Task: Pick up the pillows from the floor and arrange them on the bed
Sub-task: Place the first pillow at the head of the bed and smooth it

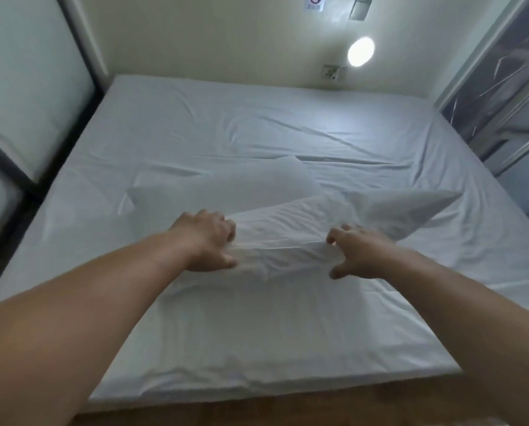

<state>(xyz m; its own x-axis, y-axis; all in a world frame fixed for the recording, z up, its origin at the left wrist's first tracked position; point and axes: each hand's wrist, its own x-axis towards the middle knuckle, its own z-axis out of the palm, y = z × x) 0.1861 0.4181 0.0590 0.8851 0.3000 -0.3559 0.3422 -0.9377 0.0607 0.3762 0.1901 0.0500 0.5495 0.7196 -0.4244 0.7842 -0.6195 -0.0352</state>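
Fingers (226, 233) of my left hand (206, 241) curl into the near edge of a white pillow (288, 229), thumb underneath, pinching the cloth. My right hand (357, 255) sits at the same edge toward three o'clock; its fingers are spread and bent like a claw, thumb apart, and motion blur keeps me from telling whether they hold the fabric or only touch it.

That pillow lies across the middle of the bed (257, 333), its far corner reaching toward two o'clock. A second pillow (201, 186) rests just behind it toward eleven o'clock, the two touching or overlapping; I cannot tell which. Both blend into the wrinkled white sheet.

At twelve o'clock a wall (211, 35) closes off the far side of the bed, carrying a round lit lamp (361, 51), a socket (331, 71) below it, a small grey panel (360, 8) and a sign (315, 1). At nine o'clock a black-framed pale panel (26, 87) runs beside the mattress. At two o'clock stands a dark reflective sliding door (509, 87). A strip of wooden floor (257, 416) shows at six o'clock. Nothing lies between my hands and the pillows.
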